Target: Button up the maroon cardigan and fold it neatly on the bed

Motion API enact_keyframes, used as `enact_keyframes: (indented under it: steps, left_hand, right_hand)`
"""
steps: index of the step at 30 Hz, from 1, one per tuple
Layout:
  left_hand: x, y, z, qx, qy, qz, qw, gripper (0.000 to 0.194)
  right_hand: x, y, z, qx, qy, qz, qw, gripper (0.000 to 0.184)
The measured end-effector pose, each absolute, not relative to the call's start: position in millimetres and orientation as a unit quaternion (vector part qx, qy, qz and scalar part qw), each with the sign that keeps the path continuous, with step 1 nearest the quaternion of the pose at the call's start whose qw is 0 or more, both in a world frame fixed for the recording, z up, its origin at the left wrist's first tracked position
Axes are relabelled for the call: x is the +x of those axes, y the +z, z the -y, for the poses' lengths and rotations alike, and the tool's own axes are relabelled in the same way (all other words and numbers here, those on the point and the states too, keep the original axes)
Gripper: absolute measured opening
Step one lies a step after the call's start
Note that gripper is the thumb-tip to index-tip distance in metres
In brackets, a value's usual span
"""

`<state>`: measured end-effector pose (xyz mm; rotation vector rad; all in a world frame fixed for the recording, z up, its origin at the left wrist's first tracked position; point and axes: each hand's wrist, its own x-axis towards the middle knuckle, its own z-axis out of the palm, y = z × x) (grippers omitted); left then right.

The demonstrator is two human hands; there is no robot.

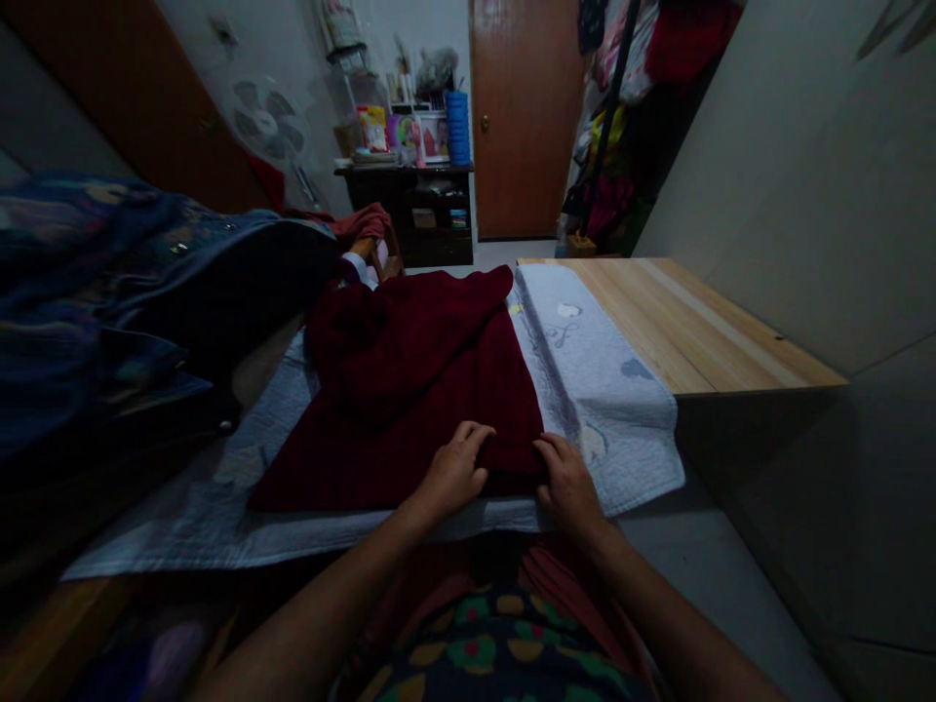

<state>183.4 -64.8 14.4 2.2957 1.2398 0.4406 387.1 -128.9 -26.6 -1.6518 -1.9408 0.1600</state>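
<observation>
A dark red cloth (409, 390), perhaps a garment, lies spread with its far part bunched up in loose folds. Under it is a pale blue quilted mat (577, 341) with small printed figures. At the near edge of the cloth, toward its right corner, my left hand (457, 468) has its fingers bent and closed on the fabric. My right hand (570, 483) pinches the right near corner between thumb and fingers. A short stretch of the hem runs between the two hands.
Dark blue denim clothing (109, 292) is heaped at the left. A wooden board (680, 322) extends on the right, beside a pale panel (826, 195). Farther back are a fan (267, 117), a black shelf (402, 210) with goods, a brown door (523, 127) and hanging clothes (621, 117).
</observation>
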Motion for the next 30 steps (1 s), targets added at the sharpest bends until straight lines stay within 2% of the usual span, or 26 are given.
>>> enact_keyframes:
  steps: [5, 11, 14, 18, 24, 30]
  left_hand:
    - [188, 14, 67, 0.862, 0.193, -0.412, 0.223, 0.049]
    - [185, 17, 76, 0.927, 0.182, -0.327, 0.016, 0.019]
    - [184, 18, 76, 0.94, 0.181, -0.287, -0.03, 0.013]
    - [185, 17, 75, 0.953, 0.184, -0.241, 0.009, 0.013]
    - [187, 15, 77, 0.963, 0.117, -0.24, 0.045, 0.008]
    - [180, 19, 70, 0.945, 0.12, -0.265, 0.15, 0.007]
  right_hand:
    - [388, -14, 127, -0.629, 0.041, 0.734, 0.252, 0.05]
    - [393, -21, 129, -0.627, 0.021, 0.746, 0.223, 0.054]
    - [395, -29, 128, -0.607, 0.009, 0.76, 0.23, 0.052]
    - [397, -34, 127, -0.596, 0.007, 0.77, 0.229, 0.05]
    - [403, -40, 129, -0.576, 0.01, 0.782, 0.236, 0.057]
    - [408, -41, 129, -0.55, 0.025, 0.797, 0.247, 0.062]
